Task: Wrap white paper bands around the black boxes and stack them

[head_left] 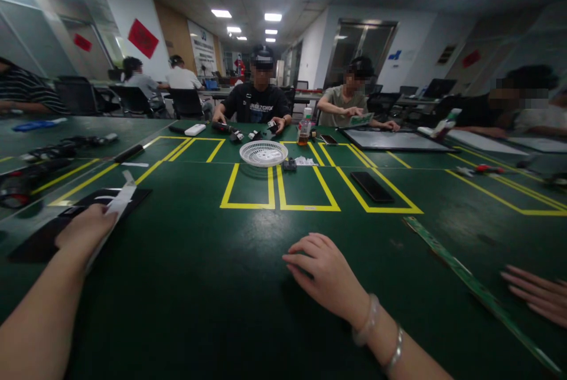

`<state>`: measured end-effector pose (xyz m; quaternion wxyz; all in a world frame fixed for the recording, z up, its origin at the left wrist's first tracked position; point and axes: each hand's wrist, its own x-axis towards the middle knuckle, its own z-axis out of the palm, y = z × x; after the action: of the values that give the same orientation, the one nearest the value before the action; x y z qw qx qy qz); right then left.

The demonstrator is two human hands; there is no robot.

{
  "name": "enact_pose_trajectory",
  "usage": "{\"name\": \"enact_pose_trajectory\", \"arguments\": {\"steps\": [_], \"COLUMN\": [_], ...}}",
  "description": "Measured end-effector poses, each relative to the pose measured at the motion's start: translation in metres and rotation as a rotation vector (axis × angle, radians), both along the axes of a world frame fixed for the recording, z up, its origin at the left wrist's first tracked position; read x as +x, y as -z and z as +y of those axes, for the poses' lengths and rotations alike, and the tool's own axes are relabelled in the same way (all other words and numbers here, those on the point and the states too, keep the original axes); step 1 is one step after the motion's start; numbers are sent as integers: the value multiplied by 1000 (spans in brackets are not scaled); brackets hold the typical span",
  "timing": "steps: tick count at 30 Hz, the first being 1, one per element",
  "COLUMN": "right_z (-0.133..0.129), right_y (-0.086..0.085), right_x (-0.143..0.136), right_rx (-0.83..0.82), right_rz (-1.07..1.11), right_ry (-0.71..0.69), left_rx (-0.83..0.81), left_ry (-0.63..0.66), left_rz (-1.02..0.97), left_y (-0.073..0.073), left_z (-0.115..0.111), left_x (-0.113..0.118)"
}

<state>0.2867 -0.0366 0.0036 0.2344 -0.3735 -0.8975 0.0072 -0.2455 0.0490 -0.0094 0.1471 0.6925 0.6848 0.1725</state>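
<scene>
1. While the left hand [88, 226] is closed around a narrow white strip [120, 201] at the left of the table [199, 303], the strip's far end sticks out beyond the fingers, bent at the tip, and its near end shows below the hand.
2. Under and around that hand lies a flat black sheet [42, 235]; whether the strip touches it, I cannot tell.
3. The right hand [325, 273] grips nothing visible, its fingers loosely bent and partly spread, near the middle of the table; contact with the surface is unclear. Two bracelets [395, 349] circle its wrist.
4. Farther than the right hand, yellow tape outlines [248, 207] mark the green surface, with a black phone [371, 186] inside one of them, to the right.
5. Beyond the middle outlines stands a round white basket [263, 154], and to its right a bottle [303, 132] holding reddish-brown liquid.
6. On the right, a long green circuit strip [469, 282] runs slantwise toward the near edge; another person's hand [538, 296] is just right of it.
7. Across the table sit a person in a black shirt [261, 102], near dark tools, and, farther right, one holding a green board [361, 119].
</scene>
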Motion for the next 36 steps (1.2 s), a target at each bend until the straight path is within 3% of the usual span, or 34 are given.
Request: {"name": "enact_pose_trajectory", "arguments": {"steps": [3,5,8,11,15,22,31,34,36], "right_z": [0,0,-1,-2,-2,-1,-3,-3,-2], "right_y": [0,1,2,3,2,3,0,1,2], "right_x": [1,1,2,1,-1,-2,-5,-3,-1], "right_rx": [12,26,54,56,-4,-158,-84,-36,-4], "right_rz": [14,29,34,-7,-52,-43,-82,-85,-73], "right_ry": [6,10,7,-11,-53,-131,-153,-118,-77], "left_rx": [68,70,-24,-198,-368,-444,-505,-473,-353], "left_ry": [-175,-135,109,427,646,638,642,627,560], "left_rz": [22,-10,-113,-276,-374,-438,-502,-432,-301], "left_y": [-5,-8,-14,-21,-24,-21,-25,-23,-21], "left_z": [8,11,3,-20,-49,-46,-48,-43,-32], "left_x": [26,56,116,177,224,222,223,215,201]}}
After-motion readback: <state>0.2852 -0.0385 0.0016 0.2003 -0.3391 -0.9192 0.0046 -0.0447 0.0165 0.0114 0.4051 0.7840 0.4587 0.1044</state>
